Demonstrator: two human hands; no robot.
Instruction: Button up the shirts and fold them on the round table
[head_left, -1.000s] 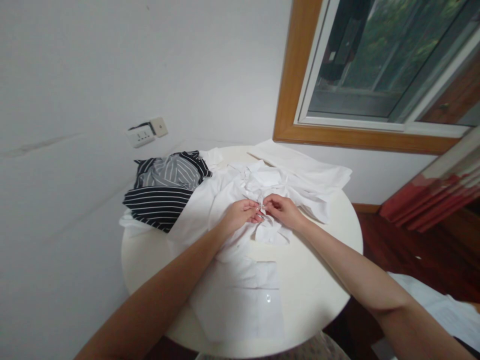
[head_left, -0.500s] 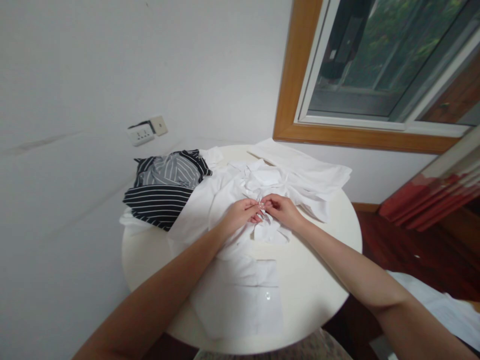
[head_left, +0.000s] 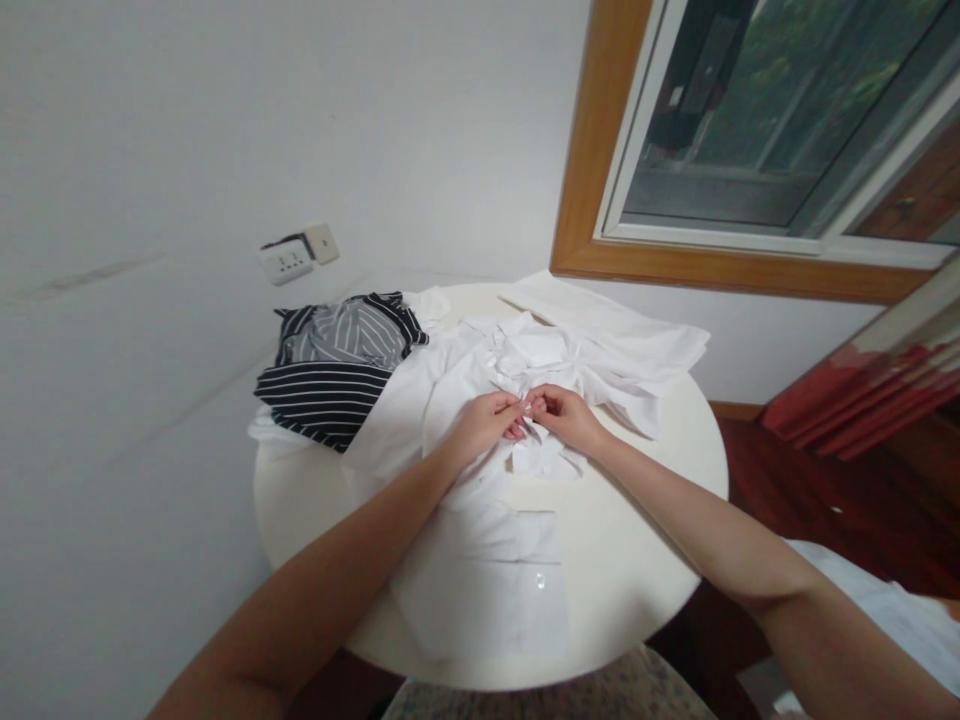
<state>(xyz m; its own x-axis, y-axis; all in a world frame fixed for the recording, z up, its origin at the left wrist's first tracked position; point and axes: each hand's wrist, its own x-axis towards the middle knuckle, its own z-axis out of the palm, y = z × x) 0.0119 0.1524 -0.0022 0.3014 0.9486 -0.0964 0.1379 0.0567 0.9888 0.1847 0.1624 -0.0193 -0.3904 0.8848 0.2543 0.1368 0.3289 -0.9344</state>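
Observation:
A white shirt (head_left: 401, 400) lies crumpled across the round table, its front bunched up near the middle. My left hand (head_left: 489, 418) pinches a fold of it between thumb and fingers. Right beside it, fingertips almost meeting, my right hand (head_left: 564, 414) is closed on the same bit of cloth. Something small and shiny, perhaps a button, shows between the fingertips but is mostly hidden. Toward me, a sleeve with a wide cuff (head_left: 541, 625) lies flat, with a small clear button (head_left: 540, 580) on it. More white cloth (head_left: 630, 330) spreads out at the back right.
Black and white striped cloth (head_left: 322, 395) is heaped at the left side of the white table (head_left: 637, 540). Behind it are the wall and a socket (head_left: 286, 262). A wood-framed window (head_left: 570, 220) is at the back right, with a red curtain (head_left: 832, 390) beside it.
The camera view has shifted slightly, so everything sits a little up and to the right. Both hands keep their pinch on the shirt, with only small finger movement.

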